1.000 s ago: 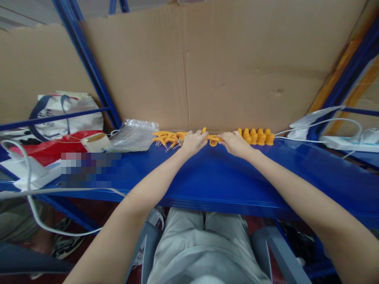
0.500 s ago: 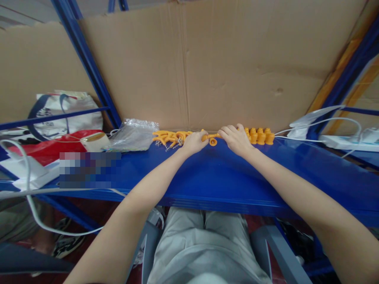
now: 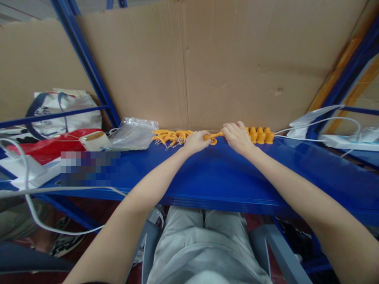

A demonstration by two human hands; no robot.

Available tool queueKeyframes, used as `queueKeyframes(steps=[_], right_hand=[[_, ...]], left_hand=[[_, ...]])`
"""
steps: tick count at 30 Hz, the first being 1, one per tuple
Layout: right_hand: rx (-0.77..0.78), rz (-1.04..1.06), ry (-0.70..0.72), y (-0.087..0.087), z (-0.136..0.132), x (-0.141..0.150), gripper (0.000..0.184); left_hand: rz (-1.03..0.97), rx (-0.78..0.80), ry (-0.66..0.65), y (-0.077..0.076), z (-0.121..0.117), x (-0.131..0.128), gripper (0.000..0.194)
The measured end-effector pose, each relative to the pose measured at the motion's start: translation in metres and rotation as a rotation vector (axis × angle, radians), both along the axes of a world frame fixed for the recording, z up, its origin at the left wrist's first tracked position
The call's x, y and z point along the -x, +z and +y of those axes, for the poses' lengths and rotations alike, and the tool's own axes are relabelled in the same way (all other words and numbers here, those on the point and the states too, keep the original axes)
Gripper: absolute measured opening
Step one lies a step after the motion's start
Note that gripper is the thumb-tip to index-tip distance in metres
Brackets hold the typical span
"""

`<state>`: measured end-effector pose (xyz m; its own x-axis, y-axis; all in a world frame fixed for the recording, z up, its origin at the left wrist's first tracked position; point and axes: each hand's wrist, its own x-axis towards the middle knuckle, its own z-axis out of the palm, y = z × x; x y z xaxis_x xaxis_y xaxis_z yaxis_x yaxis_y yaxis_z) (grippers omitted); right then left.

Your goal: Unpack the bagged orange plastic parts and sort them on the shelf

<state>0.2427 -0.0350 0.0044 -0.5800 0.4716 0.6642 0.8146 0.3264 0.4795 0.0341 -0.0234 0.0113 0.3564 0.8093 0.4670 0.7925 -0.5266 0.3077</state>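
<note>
Head view: left hand's (image 3: 198,142) narrow grip holds an orange stick (image 3: 216,135) at the desk's (image 3: 213,169) twelve o'clock side; right hand (image 3: 237,137) pinches its other end, farther toward two o'clock than before.

Along the rear of the tabletop (image 3: 204,173), before the upright cardboard (image 3: 237,59), lie from left to right a plastic bag (image 3: 133,134), branched pieces (image 3: 166,136), your left hand (image 3: 197,142), your right hand (image 3: 237,136) and rows of stubby pieces (image 3: 261,136). Between your hands a bar (image 3: 216,135) spans the gap, with a disc (image 3: 213,141) just on your side of it. Your lap (image 3: 204,244) lies below the front edge, a tote bag (image 3: 66,116) far to your left, and a power strip (image 3: 349,142) far to your right.
</note>
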Motion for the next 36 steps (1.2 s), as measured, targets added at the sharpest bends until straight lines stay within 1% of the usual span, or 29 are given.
queueKeyframes(steps=[3,8,13,16,20,24,27,32,36], right_hand=[[0.054,-0.019,0.000,0.000,0.001,-0.003,0.030],[0.113,-0.057,0.029,0.001,-0.004,-0.004,0.036],[0.123,-0.024,0.027,0.004,-0.006,-0.001,0.032],[0.104,-0.008,0.012,0.007,-0.007,-0.001,0.028],[0.076,-0.001,-0.017,0.010,-0.009,0.000,0.028],[0.096,0.014,-0.016,0.010,-0.009,0.000,0.027],[0.115,0.011,0.007,0.007,-0.008,-0.001,0.024],[0.151,-0.028,0.057,0.004,-0.008,-0.002,0.034],[0.148,-0.034,0.038,0.006,-0.010,0.000,0.030]], left_hand=[[-0.005,-0.010,-0.014,0.000,0.001,0.001,0.032],[0.056,-0.056,0.024,0.004,-0.005,0.004,0.032],[0.117,-0.075,0.072,0.008,-0.009,0.005,0.031],[0.123,-0.082,0.075,0.008,-0.009,0.004,0.032],[0.101,-0.064,0.065,0.006,-0.008,0.001,0.033],[0.083,-0.061,0.052,0.006,-0.008,0.001,0.032],[0.107,-0.072,0.063,0.007,-0.011,0.002,0.032],[0.175,-0.092,0.095,0.010,-0.014,0.005,0.030],[0.213,-0.098,0.114,0.012,-0.015,0.006,0.031]])
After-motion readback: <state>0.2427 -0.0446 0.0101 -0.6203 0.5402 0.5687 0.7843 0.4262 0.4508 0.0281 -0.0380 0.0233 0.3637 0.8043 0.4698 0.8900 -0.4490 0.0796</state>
